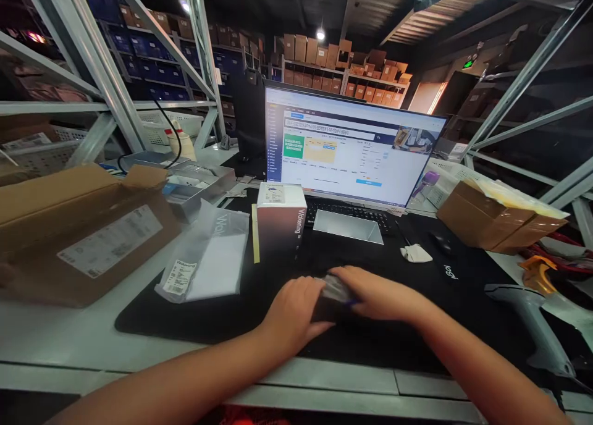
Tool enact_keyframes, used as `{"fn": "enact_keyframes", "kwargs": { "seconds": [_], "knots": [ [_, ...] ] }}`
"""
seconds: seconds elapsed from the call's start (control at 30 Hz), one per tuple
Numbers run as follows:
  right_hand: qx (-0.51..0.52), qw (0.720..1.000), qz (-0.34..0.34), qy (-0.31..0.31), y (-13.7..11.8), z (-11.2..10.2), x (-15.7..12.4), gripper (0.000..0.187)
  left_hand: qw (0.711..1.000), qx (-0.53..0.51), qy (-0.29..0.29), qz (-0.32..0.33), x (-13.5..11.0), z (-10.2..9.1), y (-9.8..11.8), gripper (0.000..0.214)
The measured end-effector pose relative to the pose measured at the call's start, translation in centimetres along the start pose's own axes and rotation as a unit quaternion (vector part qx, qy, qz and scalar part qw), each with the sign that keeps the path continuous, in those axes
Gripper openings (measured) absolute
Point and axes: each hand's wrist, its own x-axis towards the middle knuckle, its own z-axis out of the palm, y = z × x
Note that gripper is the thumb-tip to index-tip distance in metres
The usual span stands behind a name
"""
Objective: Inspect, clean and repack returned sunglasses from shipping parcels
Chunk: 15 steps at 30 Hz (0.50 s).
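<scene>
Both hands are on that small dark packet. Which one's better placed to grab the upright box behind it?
Left, probably. The left hand lies almost straight in front of the box; the right hand sits further right, over the packet.

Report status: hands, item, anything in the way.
Gripping: left hand and right hand on small dark packet, atop black mat. Behind it, upright box, not touching.

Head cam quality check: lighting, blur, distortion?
Head view: the room is dim, and the monitor is the brightest patch, slightly washed out; the ceiling lamp flares; the left hand, right hand and the packet they hold are motion-blurred; wide-angle distortion makes the rack beams lean outward at the edges.
</scene>
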Motion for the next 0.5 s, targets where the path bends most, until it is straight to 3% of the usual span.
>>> {"fn": "enact_keyframes", "kwargs": {
  "seconds": [0.07, 0.1, 0.2, 0.33, 0.43, 0.5],
  "knots": [
    [0.132, 0.989, -0.064, -0.005, 1.3, -1.3, -1.5, 0.081, 0.997, -0.033, -0.043, -0.058, 0.2, -0.3, -0.3, 0.052],
    [0.157, 0.985, -0.065, 0.013, 1.8, -1.8, -2.5, 0.079, 0.995, -0.049, -0.055, -0.072, 0.3, -0.5, -0.4, 0.047],
    [0.096, 0.987, 0.019, 0.128, 2.4, -1.8, -5.6, 0.059, 0.994, -0.059, -0.042, -0.084, 0.3, -0.6, -0.6, 0.044],
    [0.083, 0.959, 0.136, 0.234, 3.4, 0.7, -8.6, 0.033, 0.997, -0.041, 0.009, -0.058, 0.2, -0.4, -0.7, 0.047],
    [0.124, 0.955, 0.141, 0.229, 3.9, 3.7, -9.0, 0.035, 0.992, -0.106, -0.023, -0.064, 0.5, -0.1, -0.9, 0.049],
    [0.138, 0.96, 0.114, 0.215, 3.7, 5.7, -8.3, 0.047, 0.984, -0.156, -0.032, -0.08, 1.0, 0.1, -1.2, 0.057]
  ]
}}
